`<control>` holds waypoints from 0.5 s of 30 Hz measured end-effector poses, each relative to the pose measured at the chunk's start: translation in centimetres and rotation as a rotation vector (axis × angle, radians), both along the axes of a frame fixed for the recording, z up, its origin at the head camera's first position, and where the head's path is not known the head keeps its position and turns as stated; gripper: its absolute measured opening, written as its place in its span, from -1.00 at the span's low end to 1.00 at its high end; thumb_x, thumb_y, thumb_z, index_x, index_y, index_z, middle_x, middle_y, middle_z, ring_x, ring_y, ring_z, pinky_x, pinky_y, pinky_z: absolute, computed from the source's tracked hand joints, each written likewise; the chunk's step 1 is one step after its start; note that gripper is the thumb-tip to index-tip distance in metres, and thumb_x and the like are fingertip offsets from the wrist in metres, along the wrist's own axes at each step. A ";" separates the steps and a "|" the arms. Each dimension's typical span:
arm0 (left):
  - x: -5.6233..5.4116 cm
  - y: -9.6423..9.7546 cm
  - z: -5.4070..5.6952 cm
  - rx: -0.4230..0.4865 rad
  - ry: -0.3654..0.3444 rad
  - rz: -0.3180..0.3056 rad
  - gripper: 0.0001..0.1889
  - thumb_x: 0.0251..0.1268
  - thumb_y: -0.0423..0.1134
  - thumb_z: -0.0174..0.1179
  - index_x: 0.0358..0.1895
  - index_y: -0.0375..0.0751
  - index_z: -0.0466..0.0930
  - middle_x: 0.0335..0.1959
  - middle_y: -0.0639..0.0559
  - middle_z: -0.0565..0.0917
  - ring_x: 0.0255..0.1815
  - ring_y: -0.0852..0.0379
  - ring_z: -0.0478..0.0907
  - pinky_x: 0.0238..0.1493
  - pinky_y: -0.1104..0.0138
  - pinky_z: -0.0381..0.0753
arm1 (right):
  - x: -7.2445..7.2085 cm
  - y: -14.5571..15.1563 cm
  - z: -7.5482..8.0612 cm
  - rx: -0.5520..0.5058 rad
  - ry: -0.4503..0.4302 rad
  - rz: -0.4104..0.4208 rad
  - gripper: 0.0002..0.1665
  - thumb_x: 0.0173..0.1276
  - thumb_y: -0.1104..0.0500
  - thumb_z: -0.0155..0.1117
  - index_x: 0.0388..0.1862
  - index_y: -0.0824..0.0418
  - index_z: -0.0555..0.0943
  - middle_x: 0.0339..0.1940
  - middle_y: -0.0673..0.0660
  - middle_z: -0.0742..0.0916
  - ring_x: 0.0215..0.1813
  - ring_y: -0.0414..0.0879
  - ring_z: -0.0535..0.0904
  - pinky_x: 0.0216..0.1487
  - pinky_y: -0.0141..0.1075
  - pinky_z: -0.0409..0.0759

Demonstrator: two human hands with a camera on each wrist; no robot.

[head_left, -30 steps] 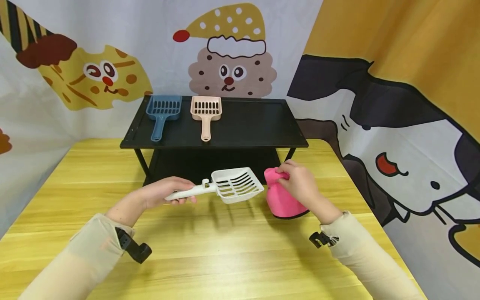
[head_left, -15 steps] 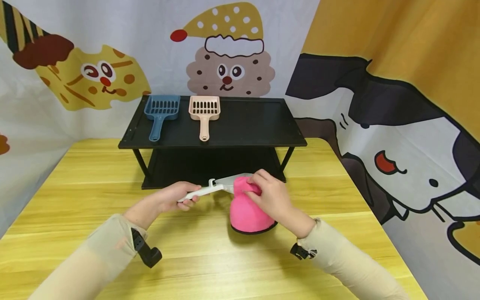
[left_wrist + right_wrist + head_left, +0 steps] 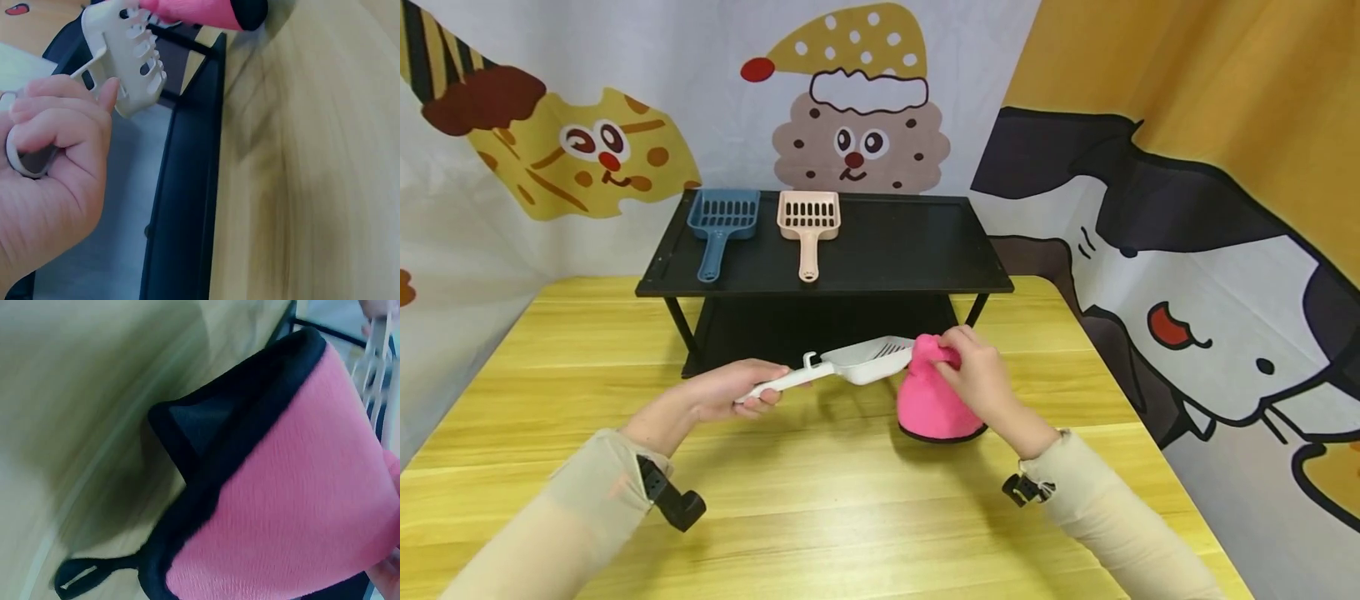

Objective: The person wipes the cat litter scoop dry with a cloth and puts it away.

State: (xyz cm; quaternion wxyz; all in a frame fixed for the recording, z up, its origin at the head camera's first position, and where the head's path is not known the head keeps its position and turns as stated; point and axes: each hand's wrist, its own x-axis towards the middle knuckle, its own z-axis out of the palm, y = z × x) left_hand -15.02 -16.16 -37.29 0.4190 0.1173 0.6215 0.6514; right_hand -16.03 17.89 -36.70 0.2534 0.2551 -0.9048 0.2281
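Observation:
My left hand [image 3: 730, 392] grips a white litter scoop [image 3: 867, 360] by its handle, holding it above the table with the slotted head pointing right. Pink cloth with black edging [image 3: 936, 404] bunches up in my right hand [image 3: 981, 371], whose thumb and fingers pinch its top at the scoop's far edge. The cloth's lower part hangs down like a skirt; a black loop [image 3: 78, 578] and dark underside show in the right wrist view. From the left wrist, curled fingers [image 3: 59, 119] wrap the handle, and the slotted head [image 3: 128, 59] meets the cloth.
A black two-tier rack [image 3: 910, 250] stands at the back of the wood-grain table [image 3: 820, 517]. On its top shelf lie a blue litter scoop [image 3: 724, 221] and a light pink one [image 3: 808, 221]. Printed curtains [image 3: 700, 50] hang behind and at the sides.
My right hand swept the cloth left over the scoop's head, then back right to its far edge. The scoop tilted, shifted right with the left hand, then moved back left.

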 end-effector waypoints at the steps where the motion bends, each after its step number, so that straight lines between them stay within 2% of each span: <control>1: -0.1 -0.3 0.0 -0.025 0.023 -0.001 -0.60 0.53 -0.12 -0.26 0.09 -0.44 0.30 -0.61 0.21 0.34 -0.71 0.39 0.20 -0.66 0.57 0.16 | -0.2 0.4 0.1 -0.004 -0.032 -0.021 -0.72 -0.03 0.34 0.49 -0.37 0.30 0.54 -0.29 0.20 0.69 -0.39 -0.02 0.57 -0.38 -0.22 0.58; 5: -0.2 -0.9 0.0 -0.153 0.125 -0.017 -0.55 0.49 -0.12 -0.17 0.15 -0.50 0.29 -0.53 0.18 0.51 -0.68 0.38 0.27 -0.63 0.57 0.23 | -0.8 1.4 0.9 -0.004 -0.143 -0.071 -0.73 0.02 0.32 0.46 -0.33 0.28 0.55 -0.23 0.23 0.73 -0.45 -0.04 0.53 -0.40 -0.26 0.52; 7: -0.3 -0.9 0.1 -0.203 0.157 -0.039 -0.52 0.47 -0.12 -0.12 0.20 -0.50 0.30 -0.44 0.13 0.62 -0.66 0.38 0.30 -0.61 0.57 0.25 | -1.1 1.5 1.3 0.009 -0.186 -0.073 -0.74 0.05 0.30 0.44 -0.33 0.27 0.53 -0.32 0.21 0.73 -0.50 -0.07 0.44 -0.46 -0.31 0.42; 12: -0.7 -0.7 0.9 -0.251 0.228 -0.137 -0.52 0.44 -0.10 -0.04 0.21 -0.43 0.37 -0.23 -0.03 0.70 -0.60 0.31 0.31 -0.55 0.53 0.26 | -2.0 0.7 2.5 0.055 -0.250 -0.031 -0.76 0.12 0.26 0.39 -0.32 0.24 0.48 -0.51 0.14 0.62 -0.51 -0.09 0.38 -0.47 -0.33 0.33; 15: -1.0 -0.7 1.5 -0.272 0.263 -0.178 -0.55 0.42 -0.10 -0.02 0.18 -0.37 0.43 -0.26 0.00 0.70 -0.62 0.28 0.29 -0.55 0.51 0.23 | -2.6 -0.1 3.1 0.097 -0.267 -0.005 -0.75 0.14 0.25 0.38 -0.28 0.23 0.49 -0.44 0.14 0.65 -0.47 -0.07 0.43 -0.41 -0.31 0.39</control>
